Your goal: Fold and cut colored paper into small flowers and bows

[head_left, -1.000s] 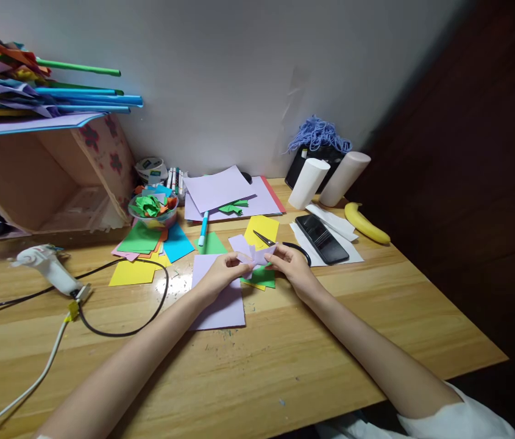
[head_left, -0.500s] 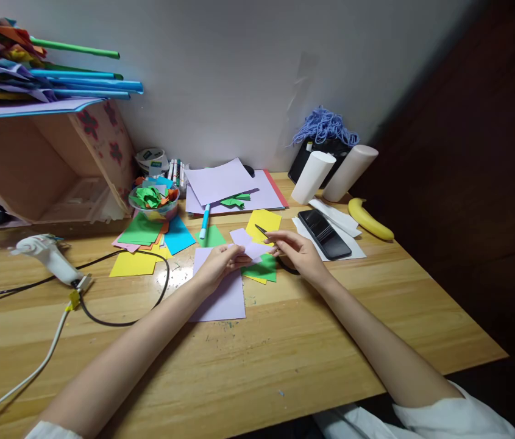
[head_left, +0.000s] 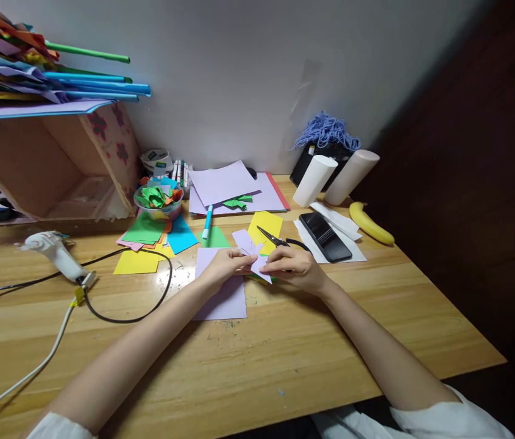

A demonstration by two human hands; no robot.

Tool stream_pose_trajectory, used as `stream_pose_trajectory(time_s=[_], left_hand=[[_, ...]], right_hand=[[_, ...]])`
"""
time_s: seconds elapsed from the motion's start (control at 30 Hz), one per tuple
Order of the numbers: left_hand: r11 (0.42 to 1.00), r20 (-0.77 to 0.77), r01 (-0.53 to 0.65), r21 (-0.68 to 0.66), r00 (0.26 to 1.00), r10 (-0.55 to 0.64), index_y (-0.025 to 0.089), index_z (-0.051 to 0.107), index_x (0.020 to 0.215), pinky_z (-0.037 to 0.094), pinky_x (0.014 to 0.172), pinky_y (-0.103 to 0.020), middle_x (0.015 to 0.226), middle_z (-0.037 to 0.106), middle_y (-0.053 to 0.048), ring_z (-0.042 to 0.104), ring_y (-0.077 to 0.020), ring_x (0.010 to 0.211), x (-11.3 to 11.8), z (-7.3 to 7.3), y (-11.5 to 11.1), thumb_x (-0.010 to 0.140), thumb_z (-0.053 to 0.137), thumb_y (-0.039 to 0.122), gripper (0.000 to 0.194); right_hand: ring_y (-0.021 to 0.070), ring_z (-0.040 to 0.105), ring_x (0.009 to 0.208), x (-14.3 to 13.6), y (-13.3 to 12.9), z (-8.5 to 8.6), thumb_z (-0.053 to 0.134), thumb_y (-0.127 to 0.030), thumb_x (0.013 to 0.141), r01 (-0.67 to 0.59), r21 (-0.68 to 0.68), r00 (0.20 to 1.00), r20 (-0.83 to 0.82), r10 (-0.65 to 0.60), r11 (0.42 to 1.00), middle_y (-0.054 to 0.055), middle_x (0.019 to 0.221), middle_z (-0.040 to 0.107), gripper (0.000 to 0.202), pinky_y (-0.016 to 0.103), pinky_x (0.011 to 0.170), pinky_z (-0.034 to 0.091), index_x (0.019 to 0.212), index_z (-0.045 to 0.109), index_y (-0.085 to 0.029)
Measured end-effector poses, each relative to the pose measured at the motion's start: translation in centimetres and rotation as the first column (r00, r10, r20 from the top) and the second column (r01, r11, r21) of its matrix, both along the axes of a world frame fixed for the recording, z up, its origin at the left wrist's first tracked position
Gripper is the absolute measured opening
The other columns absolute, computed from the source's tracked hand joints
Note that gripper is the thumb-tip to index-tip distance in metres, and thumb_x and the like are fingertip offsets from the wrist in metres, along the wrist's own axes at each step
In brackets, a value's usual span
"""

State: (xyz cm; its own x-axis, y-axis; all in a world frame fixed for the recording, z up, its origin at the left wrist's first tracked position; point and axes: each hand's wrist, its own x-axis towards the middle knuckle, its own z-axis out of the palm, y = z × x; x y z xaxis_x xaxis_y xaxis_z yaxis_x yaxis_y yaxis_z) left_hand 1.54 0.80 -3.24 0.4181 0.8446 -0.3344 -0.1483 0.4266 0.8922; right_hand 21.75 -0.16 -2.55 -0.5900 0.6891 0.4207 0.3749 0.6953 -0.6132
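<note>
Folded-looking lilac paper piece between hands, near side of scissors. I have left hand pinching it, right hand gripping its right part. Finger-shaping in hand, I judge; next move calls for light, steady pinch.

Beyond my hands, matt purple paper lies near a glossy black phone on smooth, grained wood.

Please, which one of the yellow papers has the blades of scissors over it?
The yellow paper nearest the phone: the blades of the scissors cross it. The other yellow paper, by the black cable, has no scissors on it.
</note>
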Motion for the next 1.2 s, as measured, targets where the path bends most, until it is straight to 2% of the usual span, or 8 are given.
stream_pose_trajectory(time_s=[0.2, 0.4, 0.53, 0.73, 0.97, 1.1, 1.2], left_hand=[[1.000, 0.017, 0.014, 0.019, 1.000, -0.014, 0.010, 0.065, 0.063, 0.045, 0.079, -0.034, 0.068, 0.064, -0.007, 0.059, -0.0139, 0.066, 0.0, -0.2, -0.1, 0.057, 0.075, 0.035, 0.028], [0.996, 0.035, 0.078, 0.033, 0.996, -0.080, 0.009, 0.066, 0.072, 0.045, 0.080, -0.037, 0.073, 0.065, -0.009, 0.061, -0.0160, 0.069, -0.3, -0.2, 0.1, 0.059, 0.075, 0.031, 0.027], [0.997, 0.031, 0.068, 0.023, 0.997, -0.068, 0.009, 0.067, 0.073, 0.046, 0.078, -0.035, 0.072, 0.065, -0.008, 0.061, -0.0146, 0.067, -0.4, -0.3, 0.1, 0.059, 0.076, 0.027, 0.025], [0.997, 0.019, 0.073, 0.024, 0.997, -0.074, 0.008, 0.066, 0.075, 0.046, 0.075, -0.033, 0.074, 0.065, -0.008, 0.061, -0.0143, 0.067, -0.5, -0.1, 0.1, 0.060, 0.075, 0.026, 0.025], [0.999, 0.052, 0.039, -0.008, 0.998, -0.038, 0.007, 0.066, 0.076, 0.047, 0.074, -0.031, 0.075, 0.066, -0.009, 0.061, -0.0141, 0.067, -0.3, -0.3, 0.1, 0.058, 0.077, 0.026, 0.028], [0.999, 0.038, -0.011, -0.038, 0.999, 0.013, 0.007, 0.065, 0.078, 0.047, 0.077, -0.031, 0.079, 0.066, -0.010, 0.062, -0.0144, 0.070, -0.2, -0.2, 0.2, 0.058, 0.077, 0.026, 0.029], [0.999, 0.047, 0.003, -0.049, 0.999, -0.001, 0.008, 0.064, 0.083, 0.046, 0.079, -0.030, 0.086, 0.066, -0.011, 0.062, -0.0142, 0.074, -0.3, -0.1, 0.2, 0.060, 0.076, 0.024, 0.030]], right_hand=[[0.0144, 0.055, 0.074, -0.5, -0.1, -0.3, 0.059, -0.032, 0.079, -0.015, 0.064, 1.000, 0.028, 0.013, 0.998, 0.004, 0.080, 0.056, 0.015, 0.028, 0.066, 0.046, 0.087, 0.071, -0.028], [0.0164, 0.050, 0.087, -1.5, -0.5, 0.4, 0.064, -0.030, 0.075, 0.074, 0.022, 0.997, -0.021, -0.074, 0.997, 0.005, 0.094, 0.051, 0.009, 0.033, 0.079, 0.044, 0.079, 0.071, -0.025], [0.0186, 0.049, 0.092, -1.2, -0.4, 0.3, 0.068, -0.029, 0.072, 0.006, 0.077, 0.999, 0.048, -0.009, 0.997, 0.005, 0.098, 0.052, 0.010, 0.037, 0.083, 0.042, 0.082, 0.071, -0.028], [0.0171, 0.051, 0.087, -1.1, -0.1, -0.3, 0.065, -0.028, 0.075, -0.017, 0.139, 1.000, 0.019, 0.014, 0.990, 0.005, 0.092, 0.054, 0.010, 0.033, 0.077, 0.043, 0.083, 0.071, -0.029], [0.0180, 0.050, 0.089, -1.5, -0.3, -0.3, 0.065, -0.027, 0.075, 0.007, 0.156, 0.999, 0.032, -0.013, 0.988, 0.004, 0.092, 0.056, 0.012, 0.036, 0.080, 0.041, 0.085, 0.071, -0.029], [0.0172, 0.049, 0.080, -1.1, -0.3, 0.1, 0.067, -0.028, 0.073, 0.080, 0.172, 0.997, -0.003, -0.081, 0.982, 0.005, 0.086, 0.053, 0.017, 0.033, 0.072, 0.043, 0.089, 0.070, -0.026], [0.0154, 0.050, 0.071, -0.8, -0.2, 0.1, 0.065, -0.027, 0.075, 0.115, 0.146, 0.993, -0.057, -0.108, 0.983, 0.004, 0.075, 0.052, 0.015, 0.030, 0.063, 0.043, 0.088, 0.070, -0.024]])
